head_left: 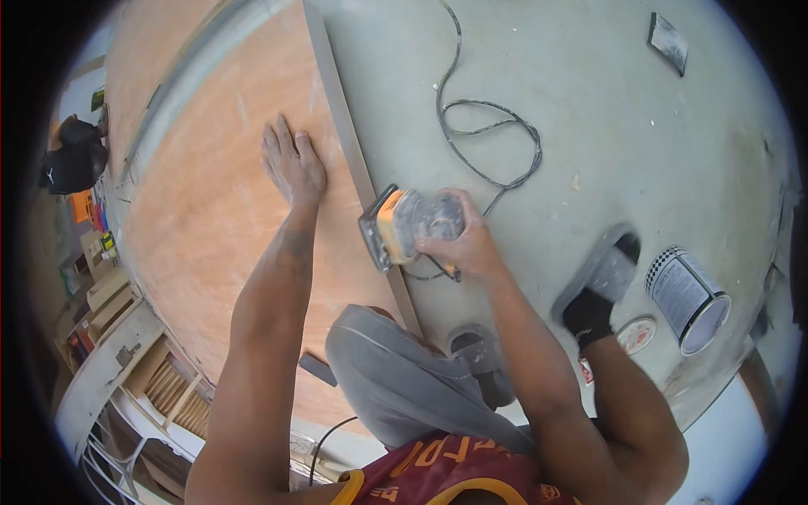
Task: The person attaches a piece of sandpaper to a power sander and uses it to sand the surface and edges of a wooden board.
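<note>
My left hand [295,164] lies flat on a large orange-brown wooden panel [227,210], its fingers spread apart. In my right hand [467,240] is a dusty orange and grey power sander [412,223], gripped around its rounded body. The sander is tilted on its side, with its dark pad facing the long edge strip [345,126] of the panel. Its pad is at or very near that strip; I cannot tell whether they touch. A dark cable [534,160] lies looped on the floor beyond the sander.
A paint can [683,299] lies on its side at the right, near a round lid [637,335]. A flat piece [667,44] rests on the floor at the top right. Another person [76,156] and wooden pieces [105,290] are at the far left.
</note>
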{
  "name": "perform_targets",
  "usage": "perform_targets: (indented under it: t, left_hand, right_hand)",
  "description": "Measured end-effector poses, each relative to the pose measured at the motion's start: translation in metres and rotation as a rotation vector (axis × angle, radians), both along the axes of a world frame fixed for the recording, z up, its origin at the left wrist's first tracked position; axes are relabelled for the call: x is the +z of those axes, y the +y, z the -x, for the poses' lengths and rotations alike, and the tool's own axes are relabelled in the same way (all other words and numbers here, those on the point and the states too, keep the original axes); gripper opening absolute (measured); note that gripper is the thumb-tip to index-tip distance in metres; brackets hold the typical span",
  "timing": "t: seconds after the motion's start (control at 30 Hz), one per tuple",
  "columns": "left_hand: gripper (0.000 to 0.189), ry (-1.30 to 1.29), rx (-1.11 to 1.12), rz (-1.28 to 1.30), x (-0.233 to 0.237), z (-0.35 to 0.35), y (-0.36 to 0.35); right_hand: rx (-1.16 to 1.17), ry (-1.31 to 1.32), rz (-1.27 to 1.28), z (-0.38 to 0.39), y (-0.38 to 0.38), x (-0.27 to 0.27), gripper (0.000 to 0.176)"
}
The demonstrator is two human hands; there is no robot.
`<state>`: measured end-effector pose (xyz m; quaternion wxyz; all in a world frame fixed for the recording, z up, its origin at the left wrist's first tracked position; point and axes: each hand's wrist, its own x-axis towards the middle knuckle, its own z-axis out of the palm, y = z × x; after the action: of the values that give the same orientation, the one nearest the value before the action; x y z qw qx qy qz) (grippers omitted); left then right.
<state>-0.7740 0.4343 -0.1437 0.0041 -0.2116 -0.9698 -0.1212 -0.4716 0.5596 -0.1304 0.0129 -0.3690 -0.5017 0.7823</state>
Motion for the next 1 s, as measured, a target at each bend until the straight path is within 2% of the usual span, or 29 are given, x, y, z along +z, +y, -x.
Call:
perform_targets:
  t: [0.07,0.2,0.27,0.3,0.37,0.4,0.47,0.6,0.67,0.77,0.87,1.0]
  left_hand:
    - [0.063,0.017,0.009,0.021,0.001,-0.001,0.002]
    - [0.064,0.05,0.006,0.057,-0.001,0.001,0.008]
    - [0.065,0.043,-0.007,0.049,-0.004,0.005,0.007]
    - [0.066,0.051,-0.024,0.023,-0.004,0.007,0.008]
    - [0.066,0.037,-0.013,0.023,-0.007,0.002,0.006]
    - [0.066,0.03,-0.013,0.01,-0.006,0.001,0.006]
    - [0.065,0.037,-0.008,0.04,-0.006,0.001,0.006]
    - [0.065,0.049,-0.016,0.021,-0.005,0.0,0.008]
    - [0.065,0.052,-0.014,0.013,-0.005,0.0,0.012]
    - [0.064,0.061,-0.036,0.013,-0.007,0.001,0.01]
    - [0.064,0.073,-0.054,0.03,-0.006,0.002,0.006]
    - [0.063,0.078,-0.058,0.01,-0.007,0.002,0.007]
  right_hand:
    - [0.082,-0.05,-0.09,0.006,-0.014,0.002,0.079]
    - [0.096,-0.036,0.029,0.0,-0.029,-0.013,0.077]
    - [0.232,-0.065,-0.303,-0.003,-0.036,-0.014,0.074]
    - [0.242,-0.066,-0.293,-0.005,-0.035,-0.016,0.074]
    - [0.414,-0.042,-0.438,-0.005,-0.034,-0.018,0.071]
    - [0.417,-0.039,-0.423,-0.001,-0.031,-0.019,0.071]
    - [0.103,0.004,0.104,0.028,0.001,0.0,0.071]
    - [0.042,0.093,0.16,0.037,0.006,-0.005,0.07]
    - [0.204,-0.017,0.034,0.013,-0.006,-0.01,0.069]
    - [0.183,-0.047,-0.037,0.009,-0.018,-0.007,0.07]
    - [0.082,0.096,0.107,0.037,0.009,-0.004,0.072]
    - [0.1,0.059,0.189,0.026,0.006,-0.005,0.071]
